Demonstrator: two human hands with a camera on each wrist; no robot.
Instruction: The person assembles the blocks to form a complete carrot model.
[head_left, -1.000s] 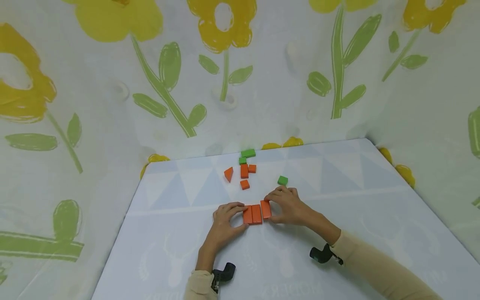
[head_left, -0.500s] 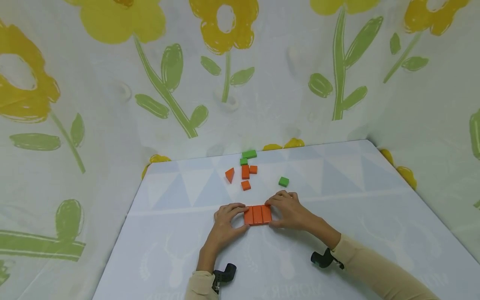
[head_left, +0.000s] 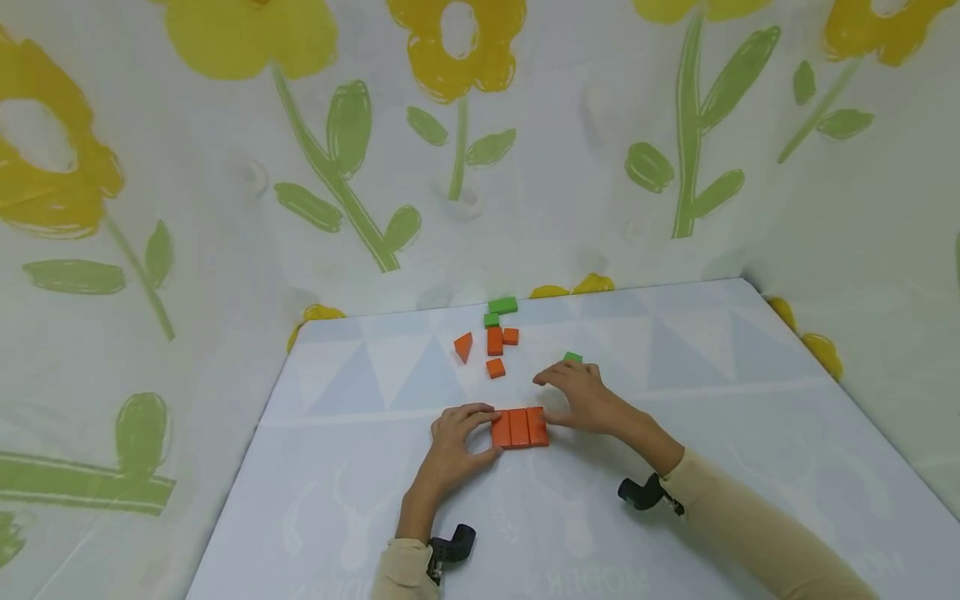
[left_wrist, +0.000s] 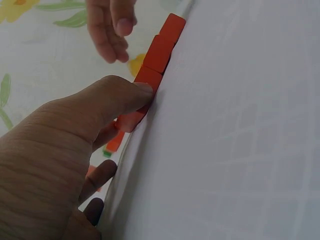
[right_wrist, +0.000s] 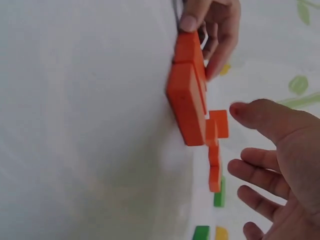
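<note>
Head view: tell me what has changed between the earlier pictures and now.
The right-end orange block has moved left, closing its gap to the middle block. The right hand has let it go and moved toward the far side, now partly hiding the small green block. Unchanged: the left hand still holds the left-end block, and the loose far blocks lie as before.

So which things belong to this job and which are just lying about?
In use:
three orange blocks in a row, left hand gripping one end

Apparently lying about:
orange triangular block
oblong orange block
two small orange blocks
three green blocks
</note>
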